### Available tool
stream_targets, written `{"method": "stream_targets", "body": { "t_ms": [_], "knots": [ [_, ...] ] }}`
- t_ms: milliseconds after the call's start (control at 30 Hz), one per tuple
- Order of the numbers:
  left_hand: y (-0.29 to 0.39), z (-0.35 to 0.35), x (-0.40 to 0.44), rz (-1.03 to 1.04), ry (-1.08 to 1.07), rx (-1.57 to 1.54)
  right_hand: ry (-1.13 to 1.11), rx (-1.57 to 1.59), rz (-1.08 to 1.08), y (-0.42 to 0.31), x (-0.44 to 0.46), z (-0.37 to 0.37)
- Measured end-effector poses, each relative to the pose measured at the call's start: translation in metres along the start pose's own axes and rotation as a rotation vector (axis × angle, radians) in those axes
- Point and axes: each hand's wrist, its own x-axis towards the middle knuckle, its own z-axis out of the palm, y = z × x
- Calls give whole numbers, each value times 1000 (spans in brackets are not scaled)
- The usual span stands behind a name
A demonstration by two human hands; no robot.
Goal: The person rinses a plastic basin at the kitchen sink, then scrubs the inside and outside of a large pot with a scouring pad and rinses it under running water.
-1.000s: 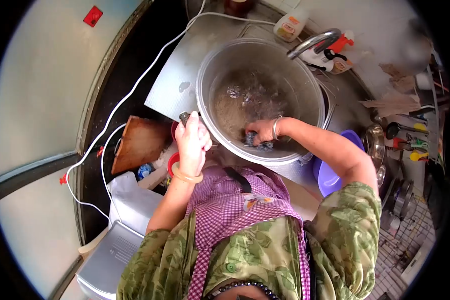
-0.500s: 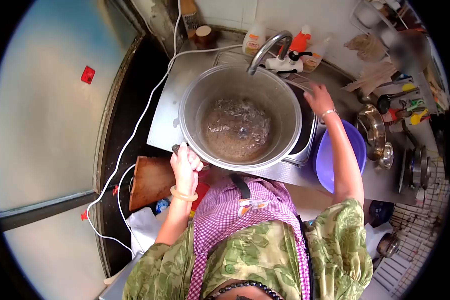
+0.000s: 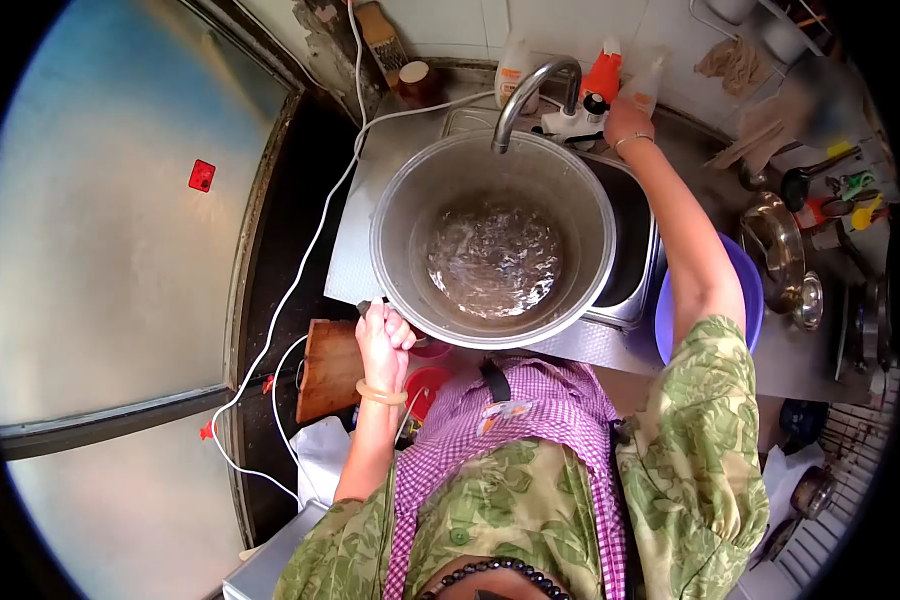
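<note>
A large grey metal pot (image 3: 390,225) stands on the sink, tilted slightly in view, with rippling water (image 3: 495,255) in its bottom. My left hand (image 3: 382,335) is closed around the pot's dark handle (image 3: 363,306) at its lower left side. A curved metal tap (image 3: 530,88) reaches over the pot's back rim. At the tap's white base (image 3: 570,122), my right hand (image 3: 628,122) is curled on the black-topped tap lever (image 3: 596,103); its fingertips are partly hidden.
A purple basin (image 3: 745,280) sits right of the sink, under my right forearm. Bottles, one a red spray bottle (image 3: 602,75), line the wall. Metal bowls (image 3: 775,240) and utensils crowd the right. A white cable (image 3: 315,240) runs down the left side, near a wooden board (image 3: 328,370).
My right hand has moved from the sink's right edge up and back to the tap lever, its fingers now curled. The water ripples more strongly. My left hand stays on the pot handle.
</note>
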Motion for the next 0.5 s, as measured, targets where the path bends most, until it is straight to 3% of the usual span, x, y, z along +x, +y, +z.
{"method": "stream_targets", "body": {
  "t_ms": [100,200,300,333,400,500],
  "knots": [
    [1,5,1,-6,22,8,40,100,-66,-7,-9,19],
    [2,10,1,-8,21,27,320,445,-137,0,-49,12],
    [2,13,1,-7,24,31,-33,300,66,3,-111,1],
    [2,14,0,-6,23,30,-137,302,-26,13,-120,23],
    [4,18,0,-8,13,42,-394,581,-40,28,-142,53],
    [12,36,3,-21,-17,68,-302,567,-6,35,-145,72]
  ]
}}
